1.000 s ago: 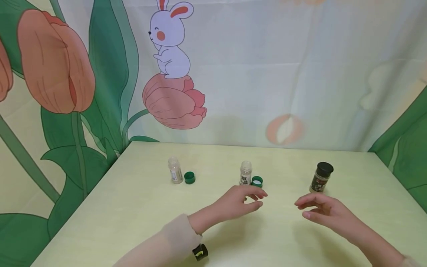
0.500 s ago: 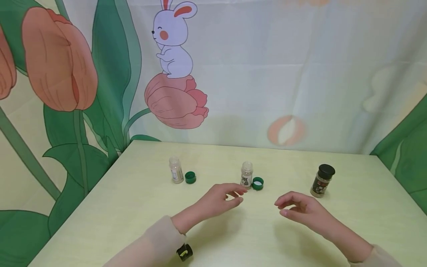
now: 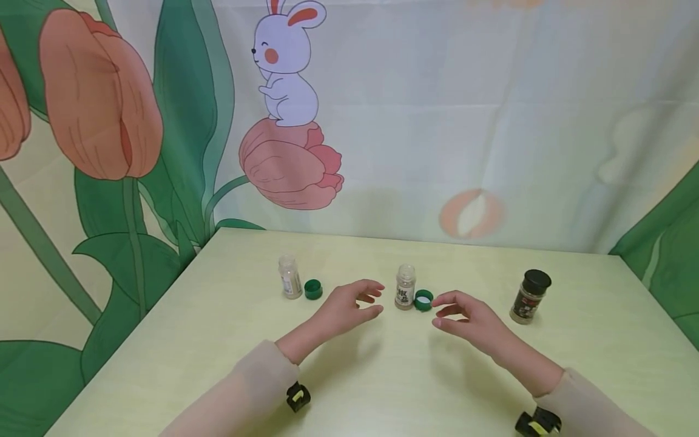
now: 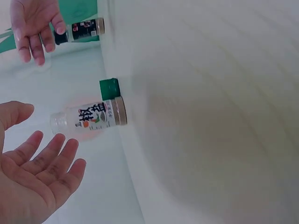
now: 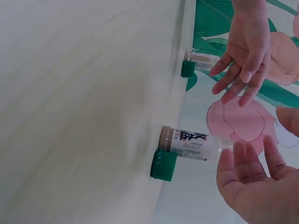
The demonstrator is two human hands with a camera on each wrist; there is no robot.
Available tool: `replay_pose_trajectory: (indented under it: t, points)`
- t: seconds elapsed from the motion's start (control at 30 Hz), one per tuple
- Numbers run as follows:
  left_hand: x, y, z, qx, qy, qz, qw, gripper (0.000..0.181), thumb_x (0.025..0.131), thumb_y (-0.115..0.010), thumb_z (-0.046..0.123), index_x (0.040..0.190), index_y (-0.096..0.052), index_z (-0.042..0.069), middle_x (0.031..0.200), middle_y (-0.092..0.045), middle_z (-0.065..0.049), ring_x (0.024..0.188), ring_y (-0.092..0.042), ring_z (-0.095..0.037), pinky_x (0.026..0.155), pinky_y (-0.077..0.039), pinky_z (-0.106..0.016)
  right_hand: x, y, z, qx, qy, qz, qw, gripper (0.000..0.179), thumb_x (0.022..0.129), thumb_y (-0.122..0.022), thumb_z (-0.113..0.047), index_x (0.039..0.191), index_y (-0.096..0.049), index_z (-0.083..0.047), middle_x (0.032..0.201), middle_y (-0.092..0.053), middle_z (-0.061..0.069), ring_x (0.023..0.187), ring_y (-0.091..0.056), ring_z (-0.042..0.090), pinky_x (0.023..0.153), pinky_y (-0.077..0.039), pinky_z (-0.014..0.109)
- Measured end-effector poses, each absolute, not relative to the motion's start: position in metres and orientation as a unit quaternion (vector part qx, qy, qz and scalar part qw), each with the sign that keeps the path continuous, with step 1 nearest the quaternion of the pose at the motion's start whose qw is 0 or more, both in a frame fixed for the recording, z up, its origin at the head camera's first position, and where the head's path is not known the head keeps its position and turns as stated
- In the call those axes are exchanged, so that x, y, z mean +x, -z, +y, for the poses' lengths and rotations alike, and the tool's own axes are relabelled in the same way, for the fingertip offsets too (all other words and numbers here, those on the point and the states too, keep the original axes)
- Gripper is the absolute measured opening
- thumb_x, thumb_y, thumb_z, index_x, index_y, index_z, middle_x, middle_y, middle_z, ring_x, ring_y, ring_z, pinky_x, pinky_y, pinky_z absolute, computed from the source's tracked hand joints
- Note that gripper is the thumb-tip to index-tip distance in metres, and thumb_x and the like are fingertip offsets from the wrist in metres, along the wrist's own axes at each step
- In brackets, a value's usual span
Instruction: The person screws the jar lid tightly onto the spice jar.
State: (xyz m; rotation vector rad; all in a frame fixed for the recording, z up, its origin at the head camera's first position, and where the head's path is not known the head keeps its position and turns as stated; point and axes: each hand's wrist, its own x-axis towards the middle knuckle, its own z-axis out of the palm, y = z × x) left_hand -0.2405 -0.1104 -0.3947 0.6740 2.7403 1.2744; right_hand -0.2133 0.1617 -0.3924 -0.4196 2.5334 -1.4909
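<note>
In the middle of the table stands an uncapped clear spice bottle (image 3: pixel 405 287) with a white label. Its green cap (image 3: pixel 423 300) lies just to the right of it, pale inner side up. My left hand (image 3: pixel 349 308) hovers left of this bottle, fingers loosely spread and holding nothing. On the other side my right hand (image 3: pixel 469 317) hovers close to the green cap, fingers relaxed; the head view does not settle whether it touches. In the left wrist view the bottle (image 4: pixel 88 116) stands beyond the left fingertips. The right wrist view has the bottle (image 5: pixel 196 143) near the right fingers.
A second uncapped spice bottle (image 3: pixel 290 278) stands at the left, with another green cap (image 3: pixel 313 289) beside it. At the right is a black-capped spice bottle (image 3: pixel 530 297) with a dark label. A printed cloth (image 3: pixel 382 121) hangs behind the table (image 3: pixel 218 315).
Both hands have moved left. The left hand has left the front of the middle bottle, and the right hand has come from near the black-capped bottle to the middle green cap.
</note>
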Motion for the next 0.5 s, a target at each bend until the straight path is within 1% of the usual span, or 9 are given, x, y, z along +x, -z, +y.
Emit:
replay_pose_trajectory:
  t: [0.13, 0.3, 0.5]
  points:
    - [-0.247, 0.396, -0.110, 0.204, -0.417, 0.885, 0.021, 0.044, 0.096, -0.071, 0.016, 0.137, -0.060, 0.004, 0.130, -0.070, -0.018, 0.121, -0.068, -0.035, 0.102, -0.055, -0.049, -0.225, 0.397, 0.161, -0.137, 0.495, 0.853, 0.086, 0.042, 0.098, -0.070, -0.021, 0.132, -0.058, 0.001, 0.139, -0.059, 0.024, 0.125, -0.061, 0.036, 0.098, -0.057, 0.043]
    - [-0.256, 0.397, -0.110, 0.190, -0.423, 0.886, 0.025, 0.053, 0.094, -0.075, 0.021, 0.141, -0.058, 0.005, 0.135, -0.068, -0.018, 0.124, -0.066, -0.035, 0.103, -0.055, -0.049, -0.240, 0.398, 0.161, -0.136, 0.499, 0.850, 0.097, 0.047, 0.099, -0.069, -0.020, 0.138, -0.054, 0.001, 0.144, -0.056, 0.024, 0.128, -0.059, 0.037, 0.104, -0.054, 0.046]
    - [-0.270, 0.395, -0.105, 0.197, -0.424, 0.884, 0.022, 0.058, 0.093, -0.076, 0.021, 0.145, -0.055, 0.004, 0.138, -0.066, -0.018, 0.127, -0.065, -0.035, 0.106, -0.053, -0.049, -0.259, 0.398, 0.160, -0.137, 0.490, 0.855, 0.096, 0.053, 0.099, -0.068, -0.021, 0.144, -0.050, 0.000, 0.151, -0.051, 0.025, 0.135, -0.053, 0.042, 0.110, -0.049, 0.053]
